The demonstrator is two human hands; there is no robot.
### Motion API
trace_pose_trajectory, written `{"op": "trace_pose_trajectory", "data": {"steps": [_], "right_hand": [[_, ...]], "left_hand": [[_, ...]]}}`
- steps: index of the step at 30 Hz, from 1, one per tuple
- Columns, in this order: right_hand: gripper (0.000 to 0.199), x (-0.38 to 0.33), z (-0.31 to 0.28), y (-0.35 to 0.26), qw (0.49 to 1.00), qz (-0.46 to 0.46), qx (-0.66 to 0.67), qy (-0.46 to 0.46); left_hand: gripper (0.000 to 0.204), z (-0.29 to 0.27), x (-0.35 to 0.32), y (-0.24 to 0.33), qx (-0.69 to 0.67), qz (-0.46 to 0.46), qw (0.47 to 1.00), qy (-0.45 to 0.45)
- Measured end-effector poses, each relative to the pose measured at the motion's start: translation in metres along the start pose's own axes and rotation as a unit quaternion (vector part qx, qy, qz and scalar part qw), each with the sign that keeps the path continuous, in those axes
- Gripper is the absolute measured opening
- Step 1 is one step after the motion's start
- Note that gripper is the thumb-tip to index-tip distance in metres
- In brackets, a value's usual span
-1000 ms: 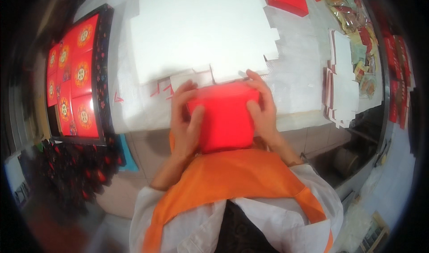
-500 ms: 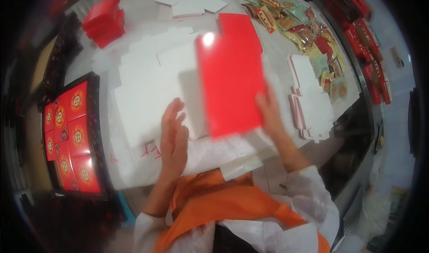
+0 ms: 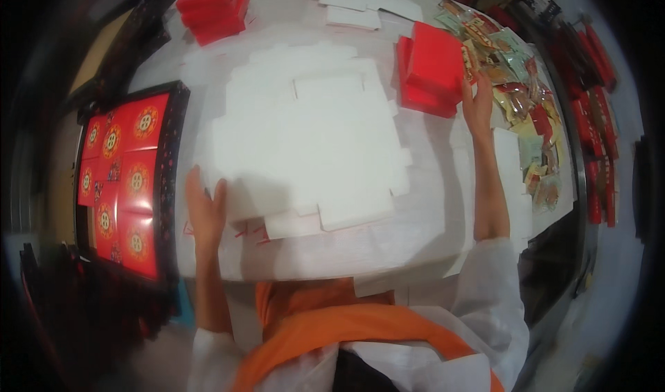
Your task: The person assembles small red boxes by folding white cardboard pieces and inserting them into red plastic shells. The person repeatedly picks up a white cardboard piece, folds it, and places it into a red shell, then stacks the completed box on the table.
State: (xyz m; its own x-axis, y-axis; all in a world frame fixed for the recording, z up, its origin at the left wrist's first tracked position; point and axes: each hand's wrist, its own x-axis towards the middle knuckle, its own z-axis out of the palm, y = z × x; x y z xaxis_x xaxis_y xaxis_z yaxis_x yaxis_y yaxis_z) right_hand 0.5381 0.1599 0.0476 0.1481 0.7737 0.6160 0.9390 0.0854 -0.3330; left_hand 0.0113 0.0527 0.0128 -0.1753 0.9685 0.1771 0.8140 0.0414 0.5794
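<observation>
One flat white blank (image 3: pixel 308 143) lies mid-surface (image 3: pixel 422 233). Left hand (image 3: pixel 206 208) open, empty, fingers touching the blank's left edge. Right hand (image 3: pixel 478 104) open, resting against the red box stack (image 3: pixel 431 70) just right of the blank. Second red stack (image 3: pixel 213 5) beyond the blank's far-left corner.

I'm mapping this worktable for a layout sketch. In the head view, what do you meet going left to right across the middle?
Black tray of red boxes → left hand → stack of flat white box blanks → red folded boxes → right hand → pile of wrapped packets.
</observation>
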Motion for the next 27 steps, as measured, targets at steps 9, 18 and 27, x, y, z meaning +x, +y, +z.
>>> {"op": "trace_pose_trajectory", "data": {"steps": [9, 18, 27], "right_hand": [[0.057, -0.125, 0.020, -0.207, 0.902, -0.263, 0.023, -0.342], [0.055, -0.125, 0.021, -0.215, 0.899, -0.259, 0.011, -0.353], [0.056, -0.126, 0.020, -0.216, 0.898, -0.256, 0.005, -0.358]], "left_hand": [[0.050, 0.030, -0.001, 0.018, 0.105, 0.001, 0.994, 0.023], [0.044, 0.031, -0.002, 0.025, 0.051, 0.015, 0.997, 0.049], [0.047, 0.050, -0.008, 0.021, 0.165, 0.075, 0.980, 0.084]]}}
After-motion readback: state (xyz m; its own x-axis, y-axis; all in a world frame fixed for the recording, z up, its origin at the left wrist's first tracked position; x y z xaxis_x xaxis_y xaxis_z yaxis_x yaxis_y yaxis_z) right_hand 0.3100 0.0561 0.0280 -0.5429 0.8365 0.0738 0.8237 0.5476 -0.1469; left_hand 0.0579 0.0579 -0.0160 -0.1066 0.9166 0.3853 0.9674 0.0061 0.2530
